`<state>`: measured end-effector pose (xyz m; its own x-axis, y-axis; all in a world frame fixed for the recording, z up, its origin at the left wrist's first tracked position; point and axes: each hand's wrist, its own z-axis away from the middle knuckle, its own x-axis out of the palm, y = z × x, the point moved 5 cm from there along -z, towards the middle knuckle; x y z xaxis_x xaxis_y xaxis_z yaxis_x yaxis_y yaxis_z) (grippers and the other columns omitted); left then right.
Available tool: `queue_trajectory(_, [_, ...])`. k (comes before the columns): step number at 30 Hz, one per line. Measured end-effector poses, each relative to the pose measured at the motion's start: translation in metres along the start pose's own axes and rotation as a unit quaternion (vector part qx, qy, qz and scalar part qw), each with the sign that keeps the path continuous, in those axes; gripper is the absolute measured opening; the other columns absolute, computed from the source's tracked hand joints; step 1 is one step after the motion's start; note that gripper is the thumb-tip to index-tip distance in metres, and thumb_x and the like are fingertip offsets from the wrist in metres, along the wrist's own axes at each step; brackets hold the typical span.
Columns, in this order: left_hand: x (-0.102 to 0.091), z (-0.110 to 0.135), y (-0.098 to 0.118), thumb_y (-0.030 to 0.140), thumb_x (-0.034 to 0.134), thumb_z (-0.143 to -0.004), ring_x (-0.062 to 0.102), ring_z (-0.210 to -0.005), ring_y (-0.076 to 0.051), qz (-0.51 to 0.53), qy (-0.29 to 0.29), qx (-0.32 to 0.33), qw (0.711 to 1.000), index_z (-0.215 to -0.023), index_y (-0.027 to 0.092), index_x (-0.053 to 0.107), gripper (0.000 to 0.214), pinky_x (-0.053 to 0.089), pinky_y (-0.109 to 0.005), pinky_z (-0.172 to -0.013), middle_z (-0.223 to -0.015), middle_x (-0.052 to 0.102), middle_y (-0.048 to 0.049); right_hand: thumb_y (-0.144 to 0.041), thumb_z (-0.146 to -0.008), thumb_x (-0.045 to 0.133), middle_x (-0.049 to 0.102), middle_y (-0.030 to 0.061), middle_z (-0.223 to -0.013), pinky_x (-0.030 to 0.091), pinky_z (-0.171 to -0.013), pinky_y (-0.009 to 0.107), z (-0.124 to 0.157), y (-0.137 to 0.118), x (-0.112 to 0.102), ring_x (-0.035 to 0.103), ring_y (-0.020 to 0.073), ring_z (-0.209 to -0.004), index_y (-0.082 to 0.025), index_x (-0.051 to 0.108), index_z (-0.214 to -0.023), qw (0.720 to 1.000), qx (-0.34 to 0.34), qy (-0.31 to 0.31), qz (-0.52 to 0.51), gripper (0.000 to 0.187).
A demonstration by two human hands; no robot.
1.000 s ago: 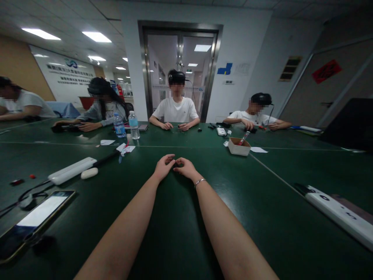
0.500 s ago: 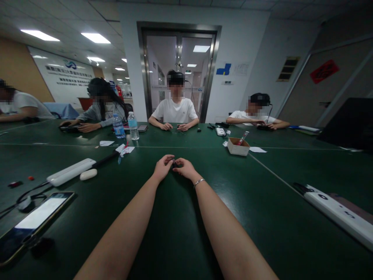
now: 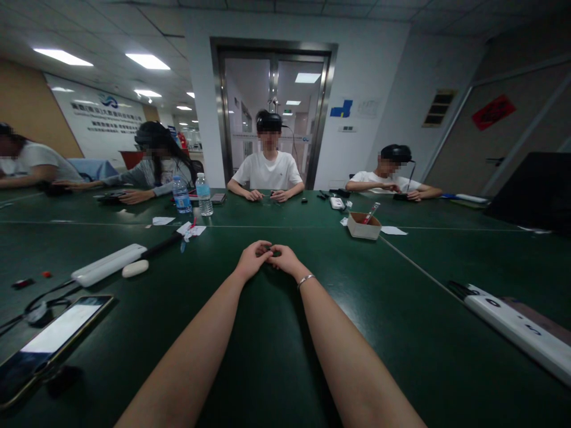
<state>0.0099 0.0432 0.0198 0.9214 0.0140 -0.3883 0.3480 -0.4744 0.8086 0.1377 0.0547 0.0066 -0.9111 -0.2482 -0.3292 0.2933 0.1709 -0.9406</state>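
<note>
Left hand (image 3: 252, 260) and right hand (image 3: 286, 260) meet, curled fingertips pinching a small dark object (image 3: 270, 250) over the green table (image 3: 267, 339), mid-scene. Fingers hide most of it; pointing direction, long axis unreadable.

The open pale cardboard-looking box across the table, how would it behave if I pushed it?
The box would probably slide rather than roll, given its low shape and straight sides. Its thin walls suggest it's fairly light and could dent. The slim red-and-silver item leaning over its rim might shift if jolted.
</note>
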Motion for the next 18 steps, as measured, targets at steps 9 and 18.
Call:
queue_trajectory(9, [0.0, -0.001, -0.006, 0.024, 0.063, -0.068, 0.061, -0.071, -0.015, 0.0, 0.005, -0.068, 0.998, -0.105, 0.02, 0.059, 0.037, 0.05, -0.029, -0.068, -0.085, 0.063, -0.0041, -0.008, -0.075, 0.056, 0.059, -0.0029, -0.068, 0.052, -0.044, 0.019, 0.005, -0.012, 0.016, 0.063, 0.0114, -0.05, -0.018, 0.043, -0.094, 0.978, 0.052, -0.035, -0.198, 0.025])
queue_trajectory(18, [-0.077, 0.059, 0.082, 0.041, 0.066, -0.063, 0.055, -0.107, -0.029, -0.307, -0.248, -0.08, 0.915, -0.111, 0.028, 0.062, 0.05, 0.042, -0.04, -0.091, -0.119, 0.062, -0.0091, -0.031, -0.062, 0.078, 0.061, -0.0025, -0.07, 0.05, -0.041, 0.021, 0.053, -0.001, -0.034, 0.062, 0.0131, -0.047, -0.02, 0.037, -0.085, 0.982, 0.065, -0.061, -0.165, 0.048])
